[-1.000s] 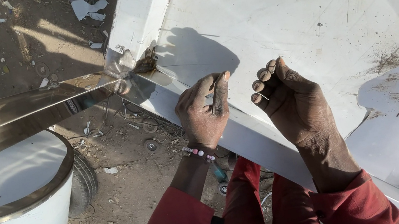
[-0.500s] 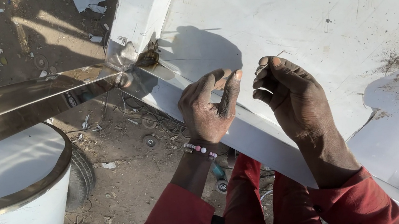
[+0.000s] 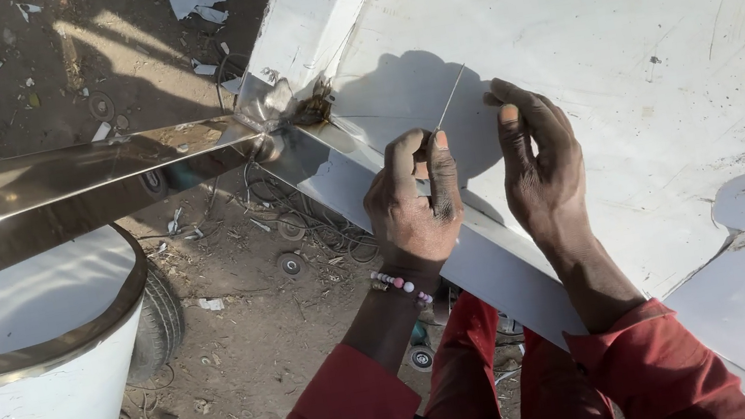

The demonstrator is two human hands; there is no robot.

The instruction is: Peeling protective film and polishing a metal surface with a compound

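Note:
My left hand (image 3: 413, 201) pinches a thin wire (image 3: 450, 99) between thumb and fingers, just above the folded edge of a large white metal sheet (image 3: 622, 20). The wire rises up and to the right from the fingertips, a hair-thin line. My right hand (image 3: 539, 158) hovers beside it over the sheet, fingers curled, thumb near the fingertips; whether it touches the wire I cannot tell. Both hands throw a round shadow on the sheet.
A shiny metal strip (image 3: 60, 189) runs from the left to a joint (image 3: 279, 120) at the sheet's corner. A white drum with a metal rim (image 3: 36, 352) stands at lower left. Dirt ground (image 3: 239, 310) with scraps, washers and wire lies below. Red sleeves and trousers show at the bottom.
Both hands have slid up and rightward along the sheet's edge. The left fingers have closed on the wire, which now shows sticking up between the hands.

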